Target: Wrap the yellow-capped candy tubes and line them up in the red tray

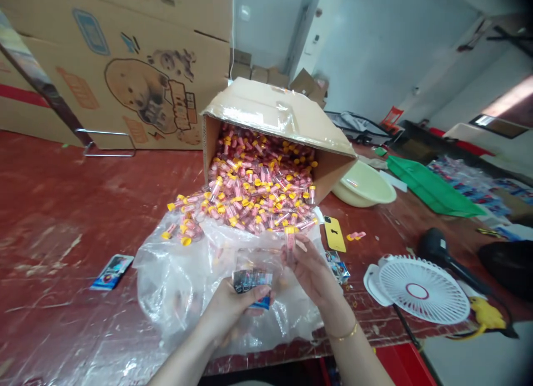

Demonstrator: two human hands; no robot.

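Observation:
My left hand (233, 304) is closed around blue-and-black foil packets (252, 280), held over a sheet of clear plastic (183, 297). Between the fingertips of my right hand (314, 275) stands a small clear tube (290, 242) with pink contents and a yellow cap, roughly upright. Just beyond both hands, a heap of similar tubes (258, 194) spills from a cardboard box (275, 108) lying on its side. A blue foil packet (111, 272) lies on the red table to the left. More packets (338, 268) lie beside my right wrist.
A yellow phone (334, 234) and two loose tubes lie right of the heap. Farther right are a white fan (420, 290), a black handheld device (441, 252), a pale basin (366, 186) and a green tray (433, 189). A large printed carton (137, 69) stands at the back left.

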